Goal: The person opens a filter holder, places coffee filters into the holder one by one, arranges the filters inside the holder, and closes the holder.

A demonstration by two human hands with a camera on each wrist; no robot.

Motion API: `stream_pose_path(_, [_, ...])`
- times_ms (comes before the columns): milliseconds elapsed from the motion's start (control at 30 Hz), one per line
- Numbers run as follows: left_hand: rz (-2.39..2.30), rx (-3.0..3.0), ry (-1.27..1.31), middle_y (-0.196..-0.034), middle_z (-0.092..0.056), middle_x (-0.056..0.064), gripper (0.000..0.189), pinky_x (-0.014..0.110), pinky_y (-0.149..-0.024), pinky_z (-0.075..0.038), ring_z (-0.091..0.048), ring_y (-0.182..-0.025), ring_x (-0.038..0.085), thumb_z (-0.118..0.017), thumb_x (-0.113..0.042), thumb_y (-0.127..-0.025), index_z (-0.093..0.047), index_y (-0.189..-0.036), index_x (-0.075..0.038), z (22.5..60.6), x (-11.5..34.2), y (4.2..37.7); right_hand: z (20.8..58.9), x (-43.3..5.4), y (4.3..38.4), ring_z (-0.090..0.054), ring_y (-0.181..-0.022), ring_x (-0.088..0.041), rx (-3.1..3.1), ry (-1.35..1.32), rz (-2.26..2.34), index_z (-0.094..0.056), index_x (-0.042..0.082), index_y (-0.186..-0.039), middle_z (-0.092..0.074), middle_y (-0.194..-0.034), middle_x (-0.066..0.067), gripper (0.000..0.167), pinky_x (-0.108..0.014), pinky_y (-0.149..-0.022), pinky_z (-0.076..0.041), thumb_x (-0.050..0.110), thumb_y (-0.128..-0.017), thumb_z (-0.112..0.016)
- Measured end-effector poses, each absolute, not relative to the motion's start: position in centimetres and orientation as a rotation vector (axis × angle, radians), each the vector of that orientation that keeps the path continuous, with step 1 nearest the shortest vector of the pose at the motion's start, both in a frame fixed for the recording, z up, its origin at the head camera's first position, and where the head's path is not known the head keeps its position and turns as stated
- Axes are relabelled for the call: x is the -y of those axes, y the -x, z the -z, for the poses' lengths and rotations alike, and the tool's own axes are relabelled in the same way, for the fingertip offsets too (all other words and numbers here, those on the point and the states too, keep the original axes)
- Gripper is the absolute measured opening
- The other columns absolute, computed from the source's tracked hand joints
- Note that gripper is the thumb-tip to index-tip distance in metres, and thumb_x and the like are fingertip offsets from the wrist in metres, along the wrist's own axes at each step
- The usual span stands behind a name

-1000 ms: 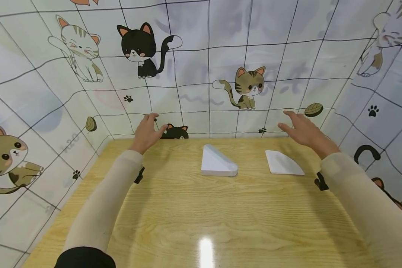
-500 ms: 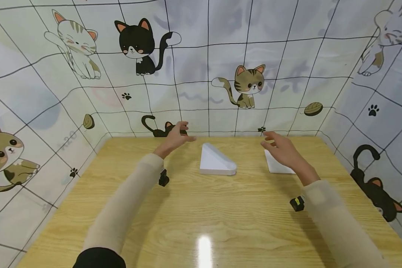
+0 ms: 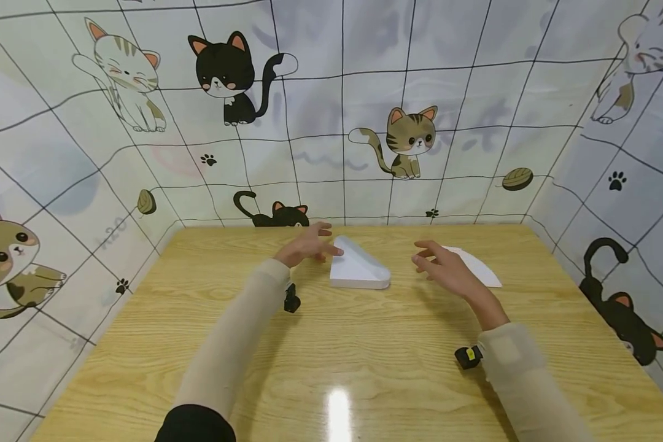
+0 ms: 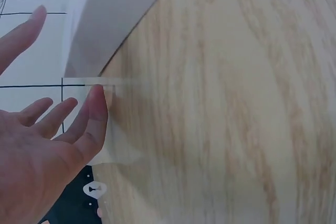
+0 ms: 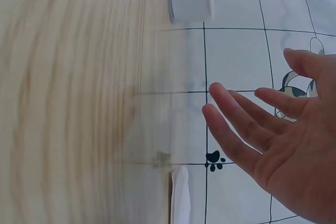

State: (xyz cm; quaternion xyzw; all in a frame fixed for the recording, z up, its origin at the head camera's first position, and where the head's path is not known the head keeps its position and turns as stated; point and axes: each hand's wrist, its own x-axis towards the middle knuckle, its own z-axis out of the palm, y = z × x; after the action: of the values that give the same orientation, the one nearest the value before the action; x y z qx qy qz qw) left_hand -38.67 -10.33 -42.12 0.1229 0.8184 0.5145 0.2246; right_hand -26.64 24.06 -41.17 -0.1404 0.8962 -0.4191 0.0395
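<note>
A white wedge-shaped box [image 3: 356,270] with a rounded corner lies toward the back of the table. My left hand [image 3: 309,242] is right beside its left edge, fingers spread and relaxed; in the left wrist view the box [image 4: 113,22] lies just past the fingertips, and whether they touch is unclear. To the right of the box hovers my right hand [image 3: 444,267], fingers loosely bent with nothing between them. Behind that hand, partly hidden by it, lies a flat white fan-shaped piece [image 3: 477,267]. The right wrist view shows this piece edge-on [image 5: 180,195], below the relaxed right hand [image 5: 278,124].
The wooden table [image 3: 309,344] reaches back to a cloth wall [image 3: 320,123] printed with cats and grid lines. Similar cloth stands on the left and right. A black camera [image 3: 468,356] is on the right wrist, another [image 3: 291,299] on the left.
Both hands have moved inward and down from near the back wall, the left to the box's edge, the right toward the space beside the box. The box and fan-shaped piece stay put.
</note>
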Motion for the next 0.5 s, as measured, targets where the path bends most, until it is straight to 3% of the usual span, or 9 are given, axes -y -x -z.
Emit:
stream_pose_path(100, [-1.41,-2.267,-0.339,-0.167,-0.032,0.012,0.102,0.037,-0.087,-0.053,-0.059,-0.105,0.028,-0.085,-0.024,-0.085,-0.022,-0.164,-0.011,42.5,10.2,38.9,41.1,-23.5,26.5,-0.067,-0.116,-0.041,-2.705,0.453,1.282,-0.031,0.002,-0.159,-0.055,-0.141,-0.03,0.063,-0.052,-0.091,-0.058,0.037,-0.11,-0.05])
stream_pose_path(200, [-1.383,-2.281,-0.349,-0.167,-0.034,0.011,0.101,0.034,-0.087,-0.052,-0.057,-0.12,0.028,-0.085,-0.027,-0.085,-0.023,-0.164,-0.01,42.9,9.9,39.3,41.2,-22.9,26.5,-0.068,-0.113,-0.04,-2.663,0.463,1.244,-0.033,0.0,-0.158,-0.057,-0.14,-0.03,0.061,-0.052,-0.09,-0.058,0.035,-0.11,-0.05])
stream_pose_path(367, [-1.314,-2.303,-0.369,-0.167,-0.035,0.01,0.099,0.041,-0.1,-0.051,-0.049,-0.141,0.031,-0.084,-0.03,-0.086,-0.025,-0.163,-0.01,43.5,9.5,39.6,41.3,-22.5,26.2,-0.069,-0.112,-0.037,-2.618,0.461,1.175,-0.034,-0.002,-0.157,-0.057,-0.14,-0.03,0.061,-0.053,-0.092,-0.057,0.034,-0.11,-0.051])
stream_pose_path(500, [-1.238,-2.333,-0.409,-0.165,-0.037,0.011,0.094,0.048,-0.115,-0.042,-0.044,-0.145,0.032,-0.083,-0.03,-0.086,-0.03,-0.162,-0.01,43.3,9.2,39.5,41.4,-22.4,26.2,-0.069,-0.11,-0.037,-2.612,0.456,1.165,-0.035,-0.003,-0.156,-0.057,-0.14,-0.031,0.061,-0.054,-0.094,-0.056,0.033,-0.11,-0.051])
